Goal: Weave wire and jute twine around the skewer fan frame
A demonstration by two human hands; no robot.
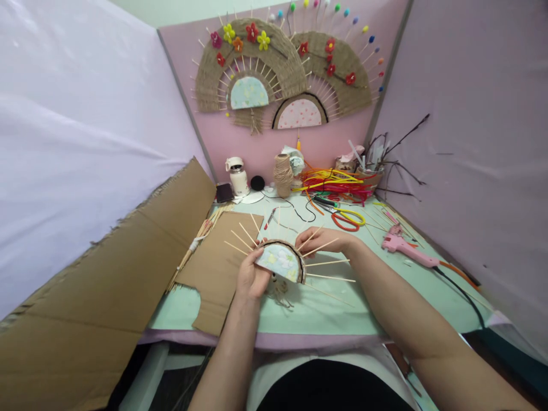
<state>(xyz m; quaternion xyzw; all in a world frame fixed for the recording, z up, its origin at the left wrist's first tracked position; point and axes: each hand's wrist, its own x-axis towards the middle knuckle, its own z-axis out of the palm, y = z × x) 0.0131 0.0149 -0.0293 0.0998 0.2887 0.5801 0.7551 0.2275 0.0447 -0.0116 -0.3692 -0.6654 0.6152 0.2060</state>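
My left hand [252, 274] is closed on the left end of a half-round fan piece [280, 261], held tilted above the table. Blue floral cloth covers its face, with a dark line and a brown rim along the curve. Thin wooden sticks [327, 263] fan out from that rim. At its upper right edge my right hand [319, 240] reaches among the sticks with fingers closed; what they pinch is hidden. Below the fan piece, a beige tassel [280, 294] hangs near the tabletop.
Cardboard [214, 245] lies left, beside bundled sticks [192, 245]. Twine [283, 176], a white bottle [238, 177] and coloured pipe cleaners [336, 184] stand or lie at the back. Scissors [346, 221] and a pink glue gun [409, 249] lie right. Finished fans [257, 57] hang behind.
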